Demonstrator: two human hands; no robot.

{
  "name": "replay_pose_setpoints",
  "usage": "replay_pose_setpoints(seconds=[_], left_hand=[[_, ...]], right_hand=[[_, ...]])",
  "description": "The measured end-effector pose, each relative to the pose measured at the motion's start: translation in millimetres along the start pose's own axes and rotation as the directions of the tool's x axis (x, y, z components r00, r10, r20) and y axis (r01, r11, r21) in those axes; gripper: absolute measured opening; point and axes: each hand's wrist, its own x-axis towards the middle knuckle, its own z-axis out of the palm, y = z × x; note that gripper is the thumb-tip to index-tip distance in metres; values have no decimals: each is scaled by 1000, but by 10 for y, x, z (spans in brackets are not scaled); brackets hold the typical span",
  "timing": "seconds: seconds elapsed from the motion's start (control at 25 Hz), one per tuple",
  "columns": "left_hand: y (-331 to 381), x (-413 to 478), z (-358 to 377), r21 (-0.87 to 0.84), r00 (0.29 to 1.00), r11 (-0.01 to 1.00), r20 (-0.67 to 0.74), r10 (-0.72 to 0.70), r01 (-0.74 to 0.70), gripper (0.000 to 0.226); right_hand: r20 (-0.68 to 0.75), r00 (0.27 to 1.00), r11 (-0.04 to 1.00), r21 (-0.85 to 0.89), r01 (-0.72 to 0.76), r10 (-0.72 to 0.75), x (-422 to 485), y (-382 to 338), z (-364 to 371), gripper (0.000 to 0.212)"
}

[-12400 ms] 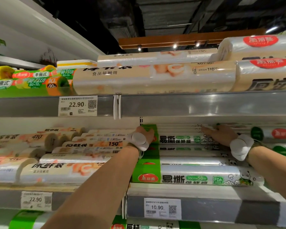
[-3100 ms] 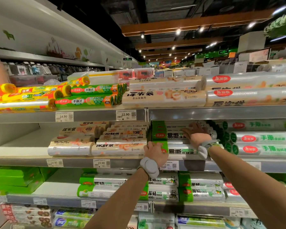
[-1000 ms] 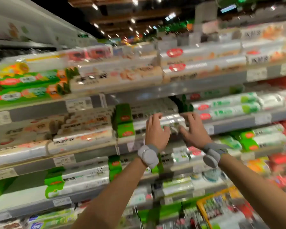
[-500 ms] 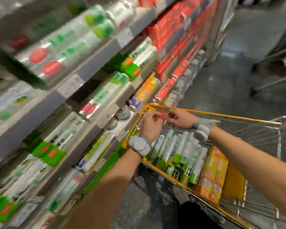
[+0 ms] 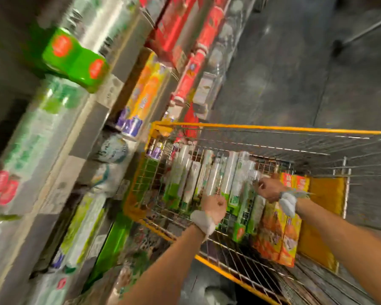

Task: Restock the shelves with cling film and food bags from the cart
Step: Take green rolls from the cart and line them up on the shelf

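Over the wire cart (image 5: pixel 273 128), the left hand (image 5: pixel 213 208) and right hand (image 5: pixel 268 189) hover at its cling film rolls (image 5: pixel 209 170), blur hiding whether either grips one.

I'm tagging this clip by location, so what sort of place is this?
Most likely a supermarket aisle. Tiered shelves carry rows of packaged rolls, and a wire cart with a yellow rim stands beside them on the floor, loaded with cling film rolls and boxes.

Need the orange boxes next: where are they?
Orange boxes: head view, right of centre, in the cart, right of the green rolls, by the right hand.
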Motion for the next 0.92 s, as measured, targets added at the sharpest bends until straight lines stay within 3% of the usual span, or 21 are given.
replay_pose_setpoints(seconds=[0.08,0.2,0.32,0.4,0.52,0.68,0.8,0.92], left_hand=[[-70,268,265,-1,993,996,83,-84,84,19],[-190,673,666,199,964,969,192,-182,144,16],[-338,996,1039,335,911,921,283,-301,200,70],[-374,1105,1166,366,891,902,293,-348,231,82],[-450,1200,1249,336,891,912,301,-339,233,83],[-484,1170,1260,345,911,921,295,-288,180,65],[-433,1182,1328,365,905,911,293,-308,192,92],[-385,1177,1418,359,891,899,277,-359,251,100]], right_hand=[[-31,998,995,77,-56,59,264,114,89,56],[-109,988,989,106,-98,110,672,285,177,61],[-144,987,993,95,-64,77,1032,379,256,67],[-113,992,997,61,-44,50,1199,414,296,65],[-74,995,996,73,-55,61,1349,439,356,58],[-30,999,998,46,-38,40,1356,406,390,56],[-20,1000,1000,19,-11,11,1372,419,336,53],[-16,1000,1000,20,-1,1,1440,474,300,49]])
